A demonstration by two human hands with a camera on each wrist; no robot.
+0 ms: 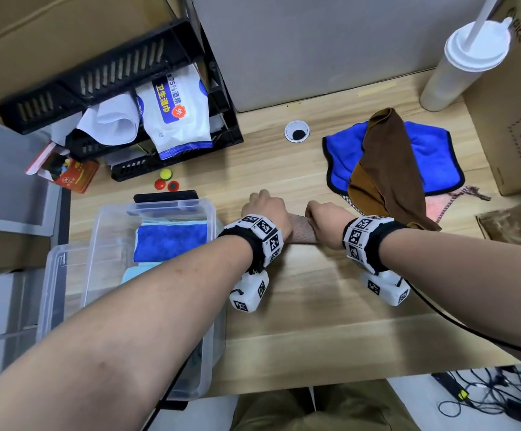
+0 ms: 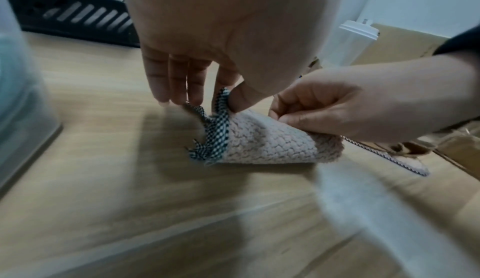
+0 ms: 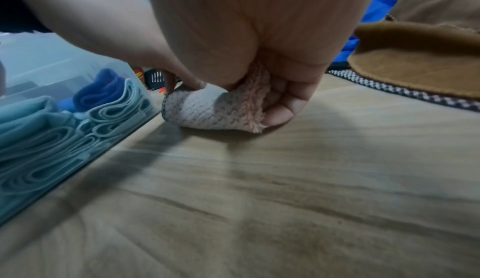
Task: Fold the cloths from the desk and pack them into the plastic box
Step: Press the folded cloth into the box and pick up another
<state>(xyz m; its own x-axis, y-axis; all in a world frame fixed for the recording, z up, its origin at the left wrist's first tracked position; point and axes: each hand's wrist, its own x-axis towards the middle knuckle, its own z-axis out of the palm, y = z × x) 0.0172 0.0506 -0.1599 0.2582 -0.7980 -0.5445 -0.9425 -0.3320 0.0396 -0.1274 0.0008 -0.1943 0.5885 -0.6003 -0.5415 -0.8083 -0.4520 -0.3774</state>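
Folding is in hand: a beige cloth (image 2: 270,145), rolled near the counter's middle beside the plastic box (image 1: 104,231), is pinched at its checked edge by the left hand (image 2: 207,57) and gripped by the right hand (image 3: 259,57). Next, transfer into the box is judged due.

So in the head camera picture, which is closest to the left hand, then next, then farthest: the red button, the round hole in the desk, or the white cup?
From the left hand:
1. Red button, to its left.
2. Round desk hole, behind it.
3. White cup, far back right.
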